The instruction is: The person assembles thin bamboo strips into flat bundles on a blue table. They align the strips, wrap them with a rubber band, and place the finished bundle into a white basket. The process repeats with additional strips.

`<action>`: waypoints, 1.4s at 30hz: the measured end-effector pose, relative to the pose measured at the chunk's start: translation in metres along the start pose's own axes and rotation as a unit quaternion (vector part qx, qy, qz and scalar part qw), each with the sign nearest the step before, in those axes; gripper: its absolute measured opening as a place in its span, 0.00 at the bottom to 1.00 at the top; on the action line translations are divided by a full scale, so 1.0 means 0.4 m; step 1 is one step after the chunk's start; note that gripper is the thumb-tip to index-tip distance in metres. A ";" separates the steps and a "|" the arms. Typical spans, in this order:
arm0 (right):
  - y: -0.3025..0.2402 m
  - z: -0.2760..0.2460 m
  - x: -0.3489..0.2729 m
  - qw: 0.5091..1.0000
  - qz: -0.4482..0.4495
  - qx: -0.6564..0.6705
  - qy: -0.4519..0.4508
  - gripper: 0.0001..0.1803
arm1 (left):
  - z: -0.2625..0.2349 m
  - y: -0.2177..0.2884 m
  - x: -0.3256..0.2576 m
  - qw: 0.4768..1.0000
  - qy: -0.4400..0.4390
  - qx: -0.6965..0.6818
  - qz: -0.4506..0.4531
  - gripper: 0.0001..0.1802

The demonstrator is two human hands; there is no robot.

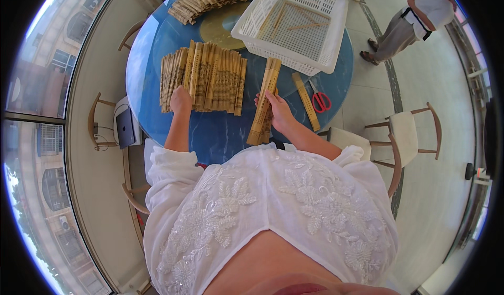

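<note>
A row of long, narrow yellow-brown packets (223, 80), looking like paper-sleeved chopsticks, lies side by side on the blue round table (149, 101). My left hand (181, 99) is closed at the near left part of this row, on the end of a packet (188, 66); its fingertips are hidden. In my right hand (280, 111) is a small bundle of the same packets (266, 93), gripped around the middle and slanting up to the right. A single packet (306, 102) lies right of that hand, beside red-handled scissors (319, 96).
A white perforated plastic basket (336, 38) with a few thin sticks inside stands at the far right of the table. Another heap of packets (210, 0) lies at the far left. Wooden chairs (404, 135) surround the table. A person (409, 22) stands at the right.
</note>
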State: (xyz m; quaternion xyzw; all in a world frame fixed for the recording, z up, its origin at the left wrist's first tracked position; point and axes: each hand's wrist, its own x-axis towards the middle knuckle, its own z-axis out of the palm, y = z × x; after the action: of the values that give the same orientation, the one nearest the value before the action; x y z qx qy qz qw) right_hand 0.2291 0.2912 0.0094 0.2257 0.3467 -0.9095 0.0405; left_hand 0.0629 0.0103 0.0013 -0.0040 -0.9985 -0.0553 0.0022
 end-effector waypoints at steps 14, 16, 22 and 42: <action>0.003 0.012 0.005 1.000 -0.003 0.000 0.012 0.14 | -0.140 0.199 -0.326 0.846 -0.159 -0.498 0.107 0.14; 0.006 0.015 0.006 1.000 -0.004 0.004 0.014 0.13 | -0.140 0.211 -0.376 0.825 -0.192 -0.519 0.114 0.13; 0.026 0.002 0.018 0.999 -0.009 -0.006 0.031 0.14 | -0.130 0.231 -0.443 0.809 -0.252 -0.519 0.112 0.12; 0.000 0.014 0.000 1.000 0.017 -0.011 -0.006 0.18 | -0.146 0.255 -0.450 0.856 -0.211 -0.447 0.152 0.16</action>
State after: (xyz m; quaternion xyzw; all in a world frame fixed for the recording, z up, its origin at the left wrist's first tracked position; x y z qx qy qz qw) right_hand 0.2270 0.2875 0.0131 0.2253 0.3526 -0.9062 0.0609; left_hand 0.2441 0.1040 0.0697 -0.1679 -0.8294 -0.4929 -0.2021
